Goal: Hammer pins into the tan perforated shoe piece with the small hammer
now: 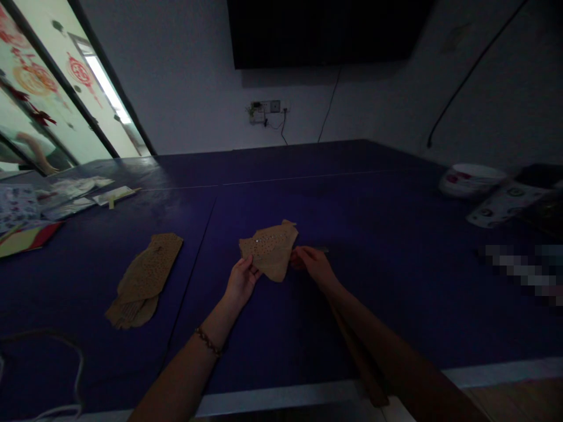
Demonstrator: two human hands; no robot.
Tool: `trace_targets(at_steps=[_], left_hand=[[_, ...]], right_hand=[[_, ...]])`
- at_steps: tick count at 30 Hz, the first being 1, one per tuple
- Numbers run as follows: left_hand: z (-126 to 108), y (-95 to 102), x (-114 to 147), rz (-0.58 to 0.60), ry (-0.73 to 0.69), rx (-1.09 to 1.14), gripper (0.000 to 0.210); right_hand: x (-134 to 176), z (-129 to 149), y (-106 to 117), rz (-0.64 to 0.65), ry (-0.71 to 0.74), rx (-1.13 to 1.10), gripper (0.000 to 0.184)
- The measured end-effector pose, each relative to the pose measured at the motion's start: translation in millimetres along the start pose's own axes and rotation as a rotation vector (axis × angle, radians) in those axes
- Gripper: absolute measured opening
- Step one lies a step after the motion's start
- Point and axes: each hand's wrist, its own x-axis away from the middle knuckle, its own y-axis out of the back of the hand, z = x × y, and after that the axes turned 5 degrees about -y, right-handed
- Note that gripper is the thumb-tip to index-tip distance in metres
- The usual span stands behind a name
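A brown, flat cut piece (276, 252) with a patch of small holes or shiny dots is raised over the dark blue table (246, 340). My left hand (243, 281) grips its lower left edge, thumb on top and fingers beneath. Close to its right edge is my right hand (314, 265), fingers curled together; what they pinch, if anything, is hidden. A small thin thing (324, 250) shows just beyond that hand, too dim to name. Under my right forearm lies a long brown strip (358, 357), partly covered. To the left rests a stack of similar dotted brown pieces (147, 275).
Papers and plastic packets (79, 196) lie at the far left, near a red and yellow sheet (33, 237). A pale cable (79, 375) loops at the near left. A white tub (470, 179) and a patterned cylinder (501, 205) are at the right.
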Motion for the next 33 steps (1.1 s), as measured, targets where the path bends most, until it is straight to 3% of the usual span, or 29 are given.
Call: trace_targets(at_steps=[5, 11, 22, 33], left_hand=[[-1, 2.6, -1, -0.017, -0.008, 0.039, 0.009], [-1, 2.5, 1, -0.001, -0.005, 0.016, 0.011], [-5, -0.8, 3, -0.009, -0.005, -0.016, 0.011], [-5, -0.2, 3, -0.009, 0.009, -0.028, 0.011]], right_hand=[[9, 2, 22, -0.211, -0.015, 0.576, 0.024], [12, -2, 21, -0.171, -0.017, 0.931, 0.024], [-1, -10, 19, -0.136, 0.074, 1.068, 0.025], [-44, -12, 56, -0.289, 0.044, 1.109, 0.033]])
